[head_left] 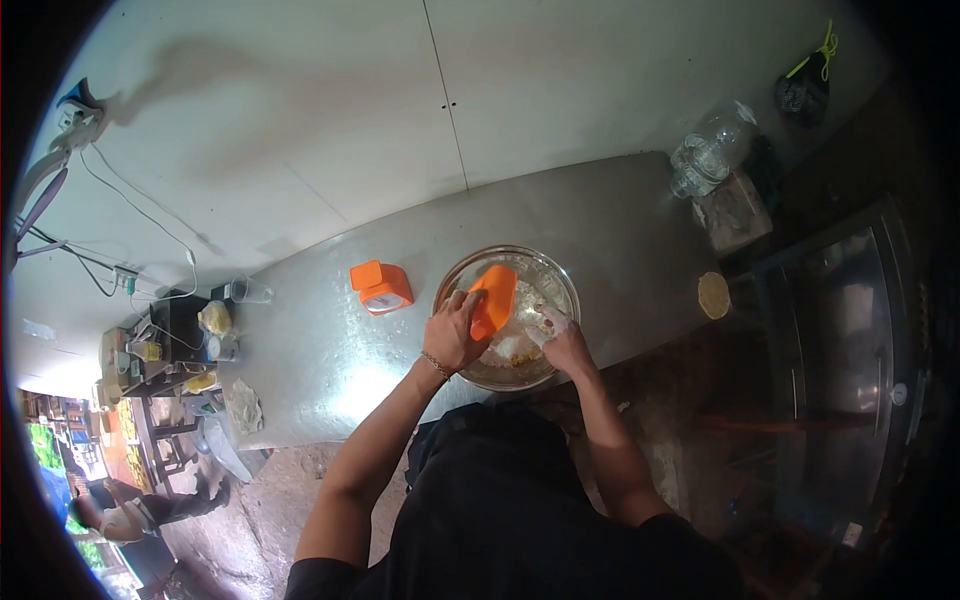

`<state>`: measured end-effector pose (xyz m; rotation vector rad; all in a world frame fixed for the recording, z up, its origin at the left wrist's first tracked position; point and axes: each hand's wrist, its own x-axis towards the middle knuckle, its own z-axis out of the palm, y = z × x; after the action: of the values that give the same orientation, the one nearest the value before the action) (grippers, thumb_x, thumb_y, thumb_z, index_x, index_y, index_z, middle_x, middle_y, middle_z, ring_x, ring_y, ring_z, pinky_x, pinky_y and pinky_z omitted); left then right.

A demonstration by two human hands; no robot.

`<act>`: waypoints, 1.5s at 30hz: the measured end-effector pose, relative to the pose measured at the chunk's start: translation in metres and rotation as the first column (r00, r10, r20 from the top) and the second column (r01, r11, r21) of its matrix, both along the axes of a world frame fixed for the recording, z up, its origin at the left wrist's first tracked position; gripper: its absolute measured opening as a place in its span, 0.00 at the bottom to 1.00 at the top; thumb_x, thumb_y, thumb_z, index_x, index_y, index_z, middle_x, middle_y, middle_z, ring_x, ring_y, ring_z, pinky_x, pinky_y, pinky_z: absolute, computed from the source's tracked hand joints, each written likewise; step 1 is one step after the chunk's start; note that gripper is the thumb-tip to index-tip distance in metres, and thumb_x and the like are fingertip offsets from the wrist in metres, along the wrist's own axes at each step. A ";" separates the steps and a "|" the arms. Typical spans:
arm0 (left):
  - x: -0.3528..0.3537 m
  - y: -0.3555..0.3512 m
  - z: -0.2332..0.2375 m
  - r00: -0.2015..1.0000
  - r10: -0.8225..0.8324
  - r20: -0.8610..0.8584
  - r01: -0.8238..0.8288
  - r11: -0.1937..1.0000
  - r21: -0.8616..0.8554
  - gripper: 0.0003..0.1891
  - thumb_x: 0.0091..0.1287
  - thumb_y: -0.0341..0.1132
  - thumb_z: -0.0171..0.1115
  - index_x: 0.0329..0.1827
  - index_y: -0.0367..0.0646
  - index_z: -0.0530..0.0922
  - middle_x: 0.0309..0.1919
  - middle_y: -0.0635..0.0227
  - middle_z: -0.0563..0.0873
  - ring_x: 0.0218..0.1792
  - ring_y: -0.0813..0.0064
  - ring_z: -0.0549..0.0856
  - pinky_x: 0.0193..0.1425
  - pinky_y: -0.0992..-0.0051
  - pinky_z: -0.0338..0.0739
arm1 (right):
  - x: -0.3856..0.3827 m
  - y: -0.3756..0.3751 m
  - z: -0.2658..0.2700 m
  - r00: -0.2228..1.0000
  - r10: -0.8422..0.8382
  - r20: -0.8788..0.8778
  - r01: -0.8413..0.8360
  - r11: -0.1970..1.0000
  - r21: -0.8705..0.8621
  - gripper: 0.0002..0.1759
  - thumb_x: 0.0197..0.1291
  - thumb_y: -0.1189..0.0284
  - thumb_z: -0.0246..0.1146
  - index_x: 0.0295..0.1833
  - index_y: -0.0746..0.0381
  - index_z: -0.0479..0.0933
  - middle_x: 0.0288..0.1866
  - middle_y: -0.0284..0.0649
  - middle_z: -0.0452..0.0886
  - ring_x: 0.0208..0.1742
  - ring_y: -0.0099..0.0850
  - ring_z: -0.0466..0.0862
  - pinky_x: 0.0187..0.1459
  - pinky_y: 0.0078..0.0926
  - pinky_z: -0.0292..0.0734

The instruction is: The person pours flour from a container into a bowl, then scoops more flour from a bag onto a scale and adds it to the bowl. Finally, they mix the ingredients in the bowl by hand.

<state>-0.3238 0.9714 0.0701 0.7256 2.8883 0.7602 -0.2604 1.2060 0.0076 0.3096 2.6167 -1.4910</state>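
Over the bowl [505,381], I see the left hand [456,332] gripping an orange plastic piece [497,298]. The right hand [560,338], white-dusted, has fingers spread.

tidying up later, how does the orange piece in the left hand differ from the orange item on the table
The orange piece is held by the left hand over the bowl, while the orange item rests on the table, unheld. The orange piece looks long and plain; the orange item looks boxier, with a pale patch. Both share the orange colour.

Bowl [515,380] and metal counter [320,320] suggest a kitchen.
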 end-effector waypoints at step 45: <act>-0.021 -0.028 0.035 0.946 -0.107 0.306 -0.042 0.896 0.441 0.41 0.48 0.34 0.83 0.68 0.39 0.77 0.52 0.57 0.88 0.51 0.63 0.89 0.57 0.66 0.85 | -0.040 -0.002 0.001 0.869 0.459 -0.186 -0.345 0.831 0.437 0.40 0.62 0.76 0.59 0.81 0.44 0.66 0.58 0.54 0.82 0.55 0.53 0.85 0.56 0.47 0.83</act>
<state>-0.3445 0.9435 0.1050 0.6070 2.4190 1.4137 -0.3006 1.2044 0.0083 -0.4536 2.9379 -0.9217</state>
